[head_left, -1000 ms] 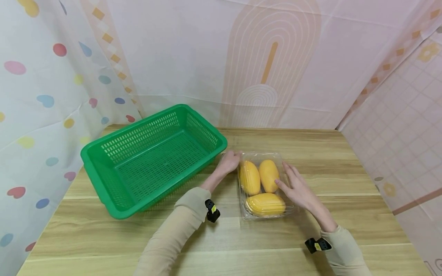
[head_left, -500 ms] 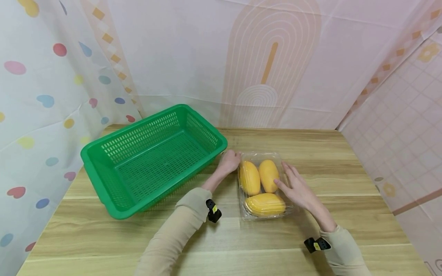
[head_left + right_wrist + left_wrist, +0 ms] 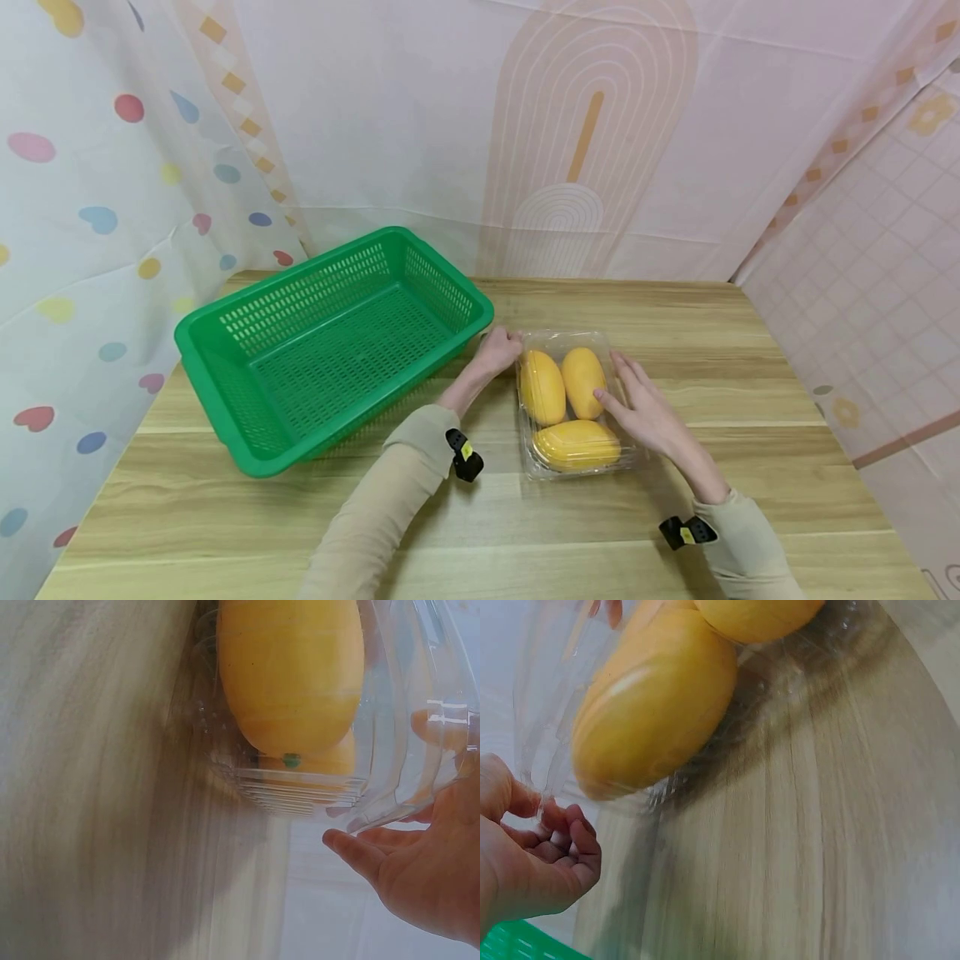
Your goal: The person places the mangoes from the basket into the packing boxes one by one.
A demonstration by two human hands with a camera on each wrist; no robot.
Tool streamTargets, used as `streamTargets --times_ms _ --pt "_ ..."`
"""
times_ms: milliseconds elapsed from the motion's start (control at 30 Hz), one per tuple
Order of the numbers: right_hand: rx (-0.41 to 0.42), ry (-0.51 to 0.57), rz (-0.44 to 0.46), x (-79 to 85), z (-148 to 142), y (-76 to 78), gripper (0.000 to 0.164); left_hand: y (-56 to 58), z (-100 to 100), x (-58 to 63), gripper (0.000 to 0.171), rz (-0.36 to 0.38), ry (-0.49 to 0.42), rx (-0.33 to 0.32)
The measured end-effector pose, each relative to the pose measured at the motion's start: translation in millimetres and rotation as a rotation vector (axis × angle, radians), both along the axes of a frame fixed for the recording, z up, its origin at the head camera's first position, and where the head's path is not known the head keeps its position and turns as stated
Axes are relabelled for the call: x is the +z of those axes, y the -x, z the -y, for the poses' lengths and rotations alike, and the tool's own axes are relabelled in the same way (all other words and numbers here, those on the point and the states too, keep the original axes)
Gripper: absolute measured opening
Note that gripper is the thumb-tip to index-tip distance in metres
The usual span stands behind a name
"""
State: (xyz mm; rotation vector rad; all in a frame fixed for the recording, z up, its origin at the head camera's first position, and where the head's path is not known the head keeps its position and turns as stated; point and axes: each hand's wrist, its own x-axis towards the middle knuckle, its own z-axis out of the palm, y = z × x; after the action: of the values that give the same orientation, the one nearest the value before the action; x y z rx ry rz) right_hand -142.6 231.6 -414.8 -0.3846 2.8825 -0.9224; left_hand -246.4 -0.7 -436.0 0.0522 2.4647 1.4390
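Note:
A clear plastic clamshell container [image 3: 558, 340] with its lid down lies on the table, holding three yellow mangoes, one of them lying crosswise at the near end [image 3: 576, 444]. My left hand [image 3: 497, 352] is at the container's far left corner; in the left wrist view its thumb and forefinger pinch the clear rim beside a mango [image 3: 656, 705]. My right hand [image 3: 651, 412] lies along the right side with fairly straight fingers, its thumb over the lid. In the right wrist view, a fingertip of that hand [image 3: 427, 870] touches the container's edge below a mango [image 3: 292, 675].
To the left stands a green perforated basket [image 3: 352, 354], its right corner close to my left hand. Wooden table [image 3: 480, 533] surrounds the container. Patterned cloth [image 3: 420, 125] hangs behind and on both sides. Each wrist carries a small black device.
Very little differs: the left wrist has shifted slightly to the right and the right hand slightly to the left. The container, mangoes and basket have stayed in place.

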Motion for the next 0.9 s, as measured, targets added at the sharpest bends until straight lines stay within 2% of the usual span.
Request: streamTargets --times_ms 133,233,567,767,900 --pt "-0.004 0.007 0.01 -0.1 -0.4 0.1 0.073 -1.9 0.8 0.8 0.04 0.029 0.004 -0.001" --pt "-0.003 0.006 0.01 -0.1 -0.2 0.3 0.073 -3.9 1.0 2.0 0.036 0.023 0.019 0.0" --pt "0.0 -0.002 0.01 -0.8 0.3 0.8 0.074 -8.8 2.6 3.3 0.038 0.029 -0.013 -0.009" --pt "-0.001 -0.005 0.01 -1.2 0.2 0.6 0.074 -8.5 1.7 2.1 0.043 0.066 -0.037 0.012" --pt "-0.004 -0.005 0.008 -1.4 0.1 0.4 0.074 -6.6 1.0 1.6 0.04 0.05 -0.034 0.02"
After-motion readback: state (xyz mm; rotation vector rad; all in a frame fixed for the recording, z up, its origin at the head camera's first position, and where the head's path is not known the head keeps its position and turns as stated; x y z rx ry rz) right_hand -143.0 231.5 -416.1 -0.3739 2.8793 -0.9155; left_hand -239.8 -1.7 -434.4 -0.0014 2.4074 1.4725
